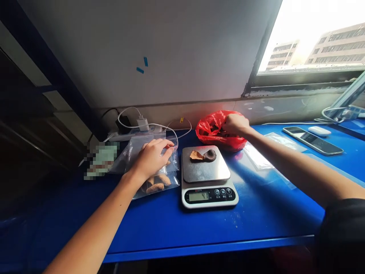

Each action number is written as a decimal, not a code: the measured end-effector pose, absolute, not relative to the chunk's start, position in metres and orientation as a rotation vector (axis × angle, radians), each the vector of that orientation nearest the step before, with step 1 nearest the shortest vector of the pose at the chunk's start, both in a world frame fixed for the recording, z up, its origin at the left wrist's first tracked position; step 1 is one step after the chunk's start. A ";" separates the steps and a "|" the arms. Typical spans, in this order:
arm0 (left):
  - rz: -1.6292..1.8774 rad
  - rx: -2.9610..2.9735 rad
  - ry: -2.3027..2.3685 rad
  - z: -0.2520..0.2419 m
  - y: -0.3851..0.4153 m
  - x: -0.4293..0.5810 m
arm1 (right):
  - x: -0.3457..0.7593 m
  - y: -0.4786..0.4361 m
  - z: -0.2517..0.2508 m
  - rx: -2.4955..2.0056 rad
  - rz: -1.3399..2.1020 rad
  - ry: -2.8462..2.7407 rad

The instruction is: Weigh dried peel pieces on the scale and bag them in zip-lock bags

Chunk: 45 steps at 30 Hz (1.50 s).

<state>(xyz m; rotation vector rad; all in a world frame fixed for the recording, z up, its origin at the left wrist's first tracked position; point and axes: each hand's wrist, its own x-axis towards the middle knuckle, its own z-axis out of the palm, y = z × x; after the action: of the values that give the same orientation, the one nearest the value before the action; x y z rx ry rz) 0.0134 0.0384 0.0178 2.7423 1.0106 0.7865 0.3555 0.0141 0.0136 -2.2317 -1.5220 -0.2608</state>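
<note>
My left hand (pixel 156 155) hovers over or rests on a clear zip bag (pixel 171 180) holding several brown, dried-peel-like pieces (pixel 156 186). Its fingers are loosely bent and apart, with nothing visible between them. My right hand (pixel 236 124) reaches down into a crumpled red plastic bag (pixel 219 141); its fingertips are hidden among dark pieces inside. Between the hands stands a white digital kitchen scale (pixel 186 203) with a steel plate. On it lies a dried peel piece (pixel 209 155), dark on the right and tan on the left. The display seems to read 4.1.
Behind the left hand are a white charger (pixel 143 123) and cables by the wall. Clear plastic bags (pixel 258 156) lie under my right forearm. A phone (pixel 313 140) and a white earbud case (pixel 319 131) rest at the right of the blue table (pixel 159 232).
</note>
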 end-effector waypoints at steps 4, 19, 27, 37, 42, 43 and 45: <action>0.732 2.748 1.011 0.015 0.040 0.015 | 0.351 -0.029 0.021 -2.232 -0.415 -1.467; 0.535 2.932 1.044 0.011 0.043 0.016 | 0.279 -0.105 0.014 -1.569 0.399 -1.560; 0.437 2.944 1.038 0.013 0.039 0.017 | 0.239 -0.118 0.011 -1.617 0.588 -1.487; 0.401 2.942 1.050 0.012 0.037 0.019 | 0.304 -0.092 0.021 -1.746 -0.296 -1.670; 0.366 2.964 1.057 0.013 0.035 0.020 | 0.366 -0.037 0.008 -2.205 -0.288 -1.953; 0.352 2.965 1.057 0.014 0.034 0.020 | 0.371 -0.033 0.005 -2.243 -0.273 -1.997; 0.319 2.974 1.052 0.014 0.033 0.020 | 0.375 -0.034 0.001 -2.244 -0.243 -2.031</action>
<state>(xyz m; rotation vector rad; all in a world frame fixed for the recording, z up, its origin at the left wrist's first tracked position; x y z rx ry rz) 0.0205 0.0332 0.0144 2.9744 1.0516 0.3192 0.3746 -0.0335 0.0006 -2.2439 -2.0308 -0.2427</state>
